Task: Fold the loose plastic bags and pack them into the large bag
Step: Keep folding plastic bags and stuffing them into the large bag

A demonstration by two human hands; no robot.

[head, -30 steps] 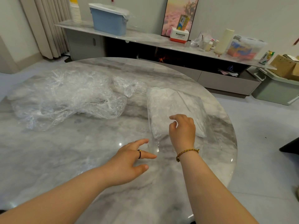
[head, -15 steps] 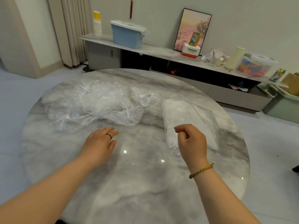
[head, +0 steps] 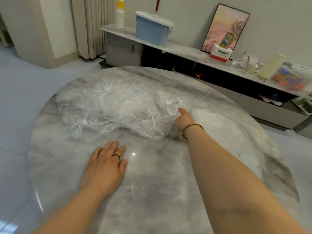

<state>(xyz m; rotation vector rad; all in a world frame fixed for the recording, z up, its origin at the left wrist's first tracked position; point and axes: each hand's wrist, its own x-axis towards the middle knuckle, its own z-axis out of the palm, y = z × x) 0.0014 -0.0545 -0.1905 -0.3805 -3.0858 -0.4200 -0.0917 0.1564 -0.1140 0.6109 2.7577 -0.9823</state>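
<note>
A heap of crumpled clear plastic bags lies on the far left half of the round marble table. To its right lies the large flat clear bag with white folded plastic inside, partly hidden by my right forearm. My right hand reaches to the heap's right end, fingers curled, and pinches the edge of a small crumpled bag. My left hand rests flat on the bare tabletop just in front of the heap, fingers straight, holding nothing.
Behind the table runs a low marble-topped cabinet with a blue lidded bin, stacked paper cups, a framed picture, a Panasonic box and a clear storage box. Curtains hang at the far left.
My right hand left the large flat bag and reached forward-left to the heap's right end. My left hand moved left and settled flat on the table. The view shifted left.
</note>
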